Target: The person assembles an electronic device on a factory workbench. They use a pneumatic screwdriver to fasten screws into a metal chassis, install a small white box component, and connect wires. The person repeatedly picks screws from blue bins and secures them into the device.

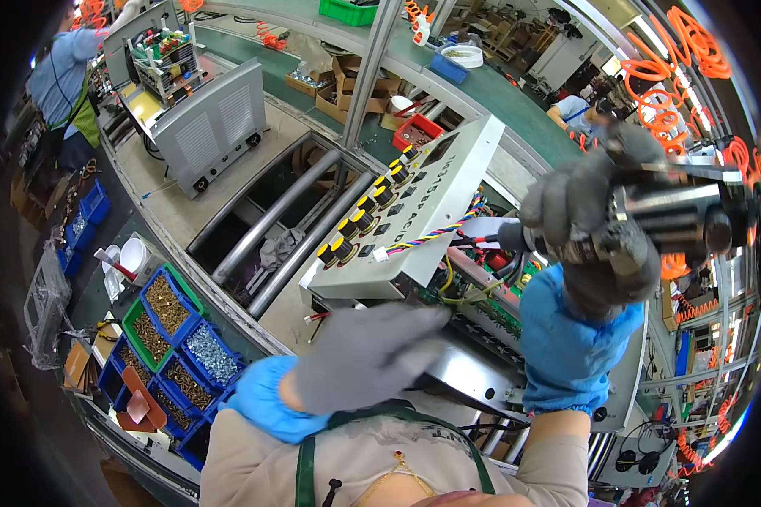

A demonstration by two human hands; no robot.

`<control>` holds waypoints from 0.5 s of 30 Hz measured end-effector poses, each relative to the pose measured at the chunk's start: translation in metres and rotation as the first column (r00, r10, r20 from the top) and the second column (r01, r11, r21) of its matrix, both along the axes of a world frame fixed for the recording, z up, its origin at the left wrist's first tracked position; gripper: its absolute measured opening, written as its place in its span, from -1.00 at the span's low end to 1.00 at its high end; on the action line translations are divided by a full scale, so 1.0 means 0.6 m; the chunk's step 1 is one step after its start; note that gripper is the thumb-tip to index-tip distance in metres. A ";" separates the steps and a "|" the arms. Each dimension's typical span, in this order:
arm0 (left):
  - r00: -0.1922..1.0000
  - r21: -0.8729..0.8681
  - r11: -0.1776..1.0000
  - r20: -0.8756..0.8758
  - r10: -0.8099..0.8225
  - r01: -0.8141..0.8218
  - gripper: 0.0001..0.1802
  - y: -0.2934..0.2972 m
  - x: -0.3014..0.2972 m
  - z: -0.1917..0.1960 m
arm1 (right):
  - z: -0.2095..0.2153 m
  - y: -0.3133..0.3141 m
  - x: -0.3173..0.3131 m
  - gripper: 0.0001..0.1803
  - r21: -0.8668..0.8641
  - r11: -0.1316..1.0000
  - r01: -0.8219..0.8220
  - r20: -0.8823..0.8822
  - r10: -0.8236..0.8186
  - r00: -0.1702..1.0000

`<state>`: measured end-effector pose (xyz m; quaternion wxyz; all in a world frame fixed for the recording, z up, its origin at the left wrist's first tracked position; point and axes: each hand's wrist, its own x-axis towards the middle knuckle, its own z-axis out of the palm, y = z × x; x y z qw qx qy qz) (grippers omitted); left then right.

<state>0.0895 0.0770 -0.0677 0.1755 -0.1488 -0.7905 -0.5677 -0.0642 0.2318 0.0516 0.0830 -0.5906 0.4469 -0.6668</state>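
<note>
Here the right hand [596, 245], in a grey glove with a blue sleeve cover, is raised at the right of the view with its grip clamped around a powered screwdriver [676, 215], a dark tool with metal parts held up above the open machine chassis [482, 372]. The left hand [368, 355], gloved the same way, lies low in front of the body, fingers stretched out flat and apart, holding nothing; it hovers just before the near edge of the grey control panel [414, 211]. That panel sits tilted on top of the chassis, carrying a row of black and yellow knobs [364, 215], and a bundle of coloured wires [435, 232] runs from its lower edge toward the right hand. To the left, on the counter [220, 211], blue and green bins of screws [182, 338] stand side by side. Farther back stands a grey machine housing [211, 122], with another person in blue [59, 76] beside it.
</note>
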 end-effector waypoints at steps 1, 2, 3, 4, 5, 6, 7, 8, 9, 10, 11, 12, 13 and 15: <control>0.997 0.080 0.995 -0.054 -0.051 0.055 -0.69 -0.029 0.007 0.006 | 0.005 -0.007 -0.018 -0.27 0.032 0.994 -0.100 0.016 0.100 0.995; 0.980 0.086 0.989 -0.145 0.134 -0.122 -0.70 -0.060 0.007 0.016 | 0.005 -0.008 -0.022 -0.26 0.086 0.996 -0.017 0.003 0.017 1.000; 0.940 0.446 0.830 0.099 0.326 -0.335 -0.71 -0.055 0.003 0.061 | 0.004 -0.009 -0.026 -0.25 0.143 0.988 0.061 -0.013 -0.059 0.998; 0.902 0.337 0.848 0.006 0.433 -0.409 -0.68 -0.070 -0.027 0.098 | 0.018 -0.007 -0.023 -0.24 0.180 0.968 0.175 -0.015 -0.175 0.984; 0.936 0.270 0.905 -0.033 0.350 -0.329 -0.64 -0.081 -0.065 0.099 | 0.025 -0.012 -0.021 -0.23 0.226 0.935 0.272 -0.021 -0.275 0.961; 0.958 0.076 0.960 -0.085 0.274 -0.268 -0.59 -0.083 -0.105 0.105 | 0.032 -0.021 -0.016 -0.23 0.231 0.952 0.202 0.024 -0.213 0.977; 0.973 -0.124 0.969 -0.116 0.199 -0.213 -0.55 -0.080 -0.143 0.108 | 0.039 -0.032 -0.011 -0.22 0.233 0.964 0.124 0.071 -0.144 0.987; 0.990 -0.252 0.960 -0.097 0.102 -0.124 -0.47 -0.078 -0.195 0.087 | 0.038 -0.040 -0.012 -0.22 0.234 0.970 0.062 0.088 -0.085 0.992; 0.998 -0.408 0.913 0.062 0.026 0.001 -0.43 -0.068 -0.213 0.102 | 0.036 -0.042 -0.020 -0.22 0.232 0.973 0.023 0.108 -0.049 0.993; 0.960 -0.677 0.712 0.278 0.015 0.185 -0.36 -0.050 -0.233 0.132 | 0.037 -0.044 -0.021 -0.23 0.223 0.975 -0.005 0.122 -0.023 0.992; 0.984 -0.699 0.699 0.169 -0.046 0.153 -0.31 -0.043 -0.269 0.091 | 0.041 -0.043 -0.026 -0.23 0.213 0.977 -0.028 0.126 0.001 0.992; 0.975 -0.716 0.669 0.216 -0.058 0.198 -0.30 -0.033 -0.274 0.103 | 0.042 -0.037 -0.033 -0.24 0.198 0.980 -0.033 0.132 0.007 0.991; 0.963 -0.731 0.641 0.263 -0.050 0.233 -0.29 -0.030 -0.268 0.123 | 0.043 -0.037 -0.038 -0.24 0.183 0.982 -0.051 0.142 0.025 0.990; 0.951 -0.724 0.628 0.295 -0.091 0.285 -0.28 -0.035 -0.265 0.138 | 0.046 -0.037 -0.047 -0.25 0.158 0.984 -0.083 0.149 0.060 0.987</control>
